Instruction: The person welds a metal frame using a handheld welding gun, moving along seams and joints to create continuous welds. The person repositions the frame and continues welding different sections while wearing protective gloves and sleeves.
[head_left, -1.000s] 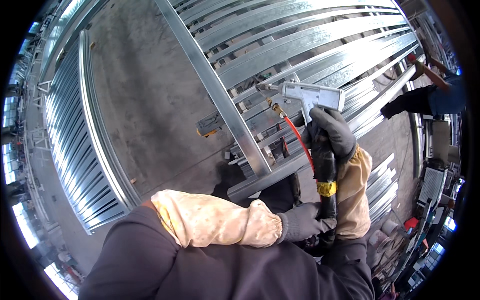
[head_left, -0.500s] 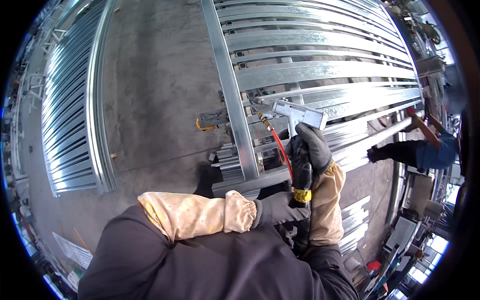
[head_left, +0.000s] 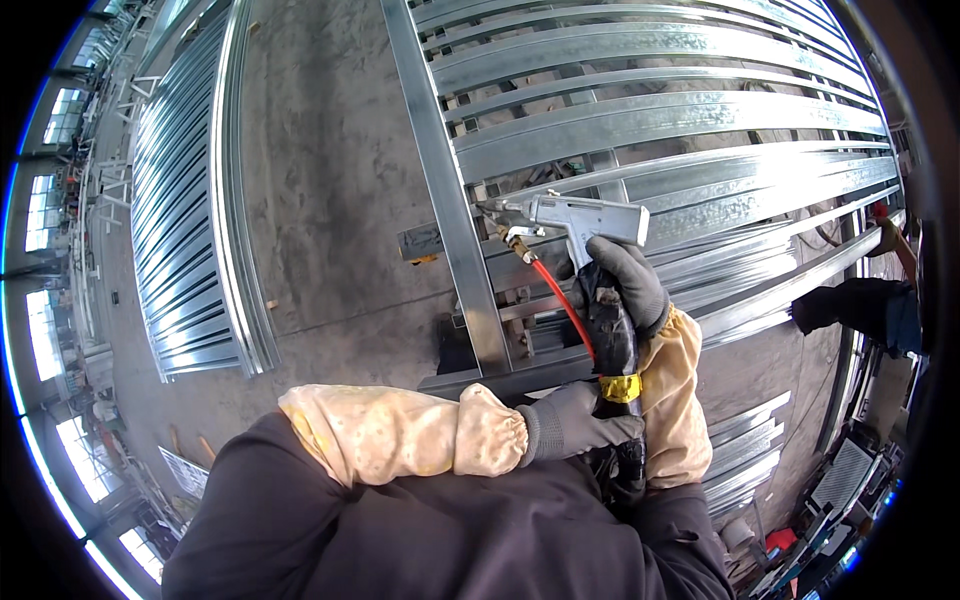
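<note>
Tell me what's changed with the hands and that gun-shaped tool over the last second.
The tool has swung down and left; its nozzle now sits close to the upright steel stud. The right hand still grips the handle, and the left hand still holds the black hose below.

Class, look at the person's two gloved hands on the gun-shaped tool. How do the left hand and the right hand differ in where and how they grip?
The right hand sits high, wrapped around the grip just under the grey tool body; the left hand sits low, holding the black hose bundle near its yellow band. The right forearm rises upright; the left forearm lies crosswise. Both wear dark grey gloves and tan sleeve covers.
</note>
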